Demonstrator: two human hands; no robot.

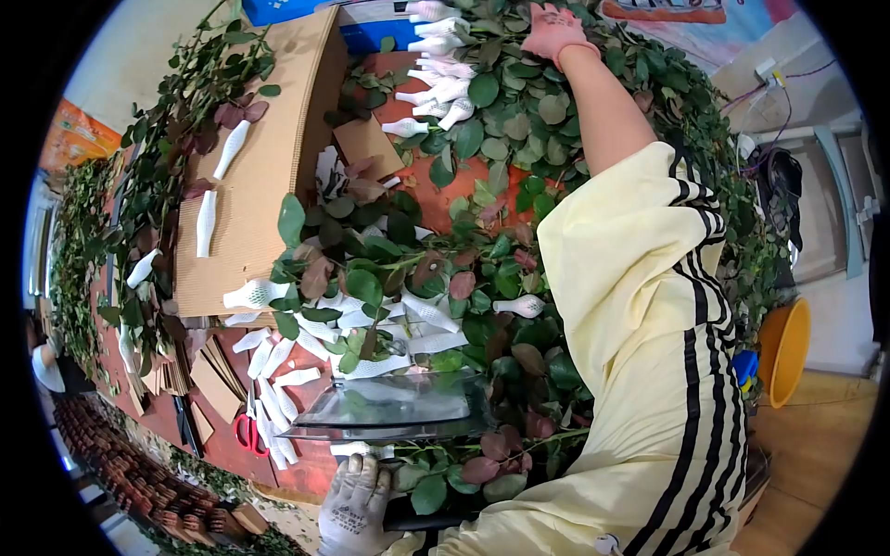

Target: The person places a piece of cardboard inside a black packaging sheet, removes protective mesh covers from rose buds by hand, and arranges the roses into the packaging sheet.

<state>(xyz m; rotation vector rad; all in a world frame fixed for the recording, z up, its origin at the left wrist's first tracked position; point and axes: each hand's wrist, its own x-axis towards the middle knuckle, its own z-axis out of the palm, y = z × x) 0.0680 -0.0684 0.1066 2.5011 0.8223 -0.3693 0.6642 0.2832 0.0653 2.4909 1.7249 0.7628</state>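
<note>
My right hand (560,33), in a pink glove, reaches to the far end of the table. Its fingers are spread on a thick pile of leafy rose stems (519,120). Left of it lie several buds in white net sleeves (445,88). My left hand (354,508), in a whitish printed glove, is at the near edge with its fingers curled together; what they hold, if anything, is hidden. Just beyond its fingertips lies a net-sleeved bud (362,449). A clear plastic sheet or panel (389,406) lies above that, beside leafy stems.
Corrugated cardboard (246,176) stands at left, two sleeved buds against it. Red-handled scissors (248,431), loose net sleeves (273,389) and cardboard pieces (218,380) lie on the red table (311,474). A yellow basin (784,352) is at right.
</note>
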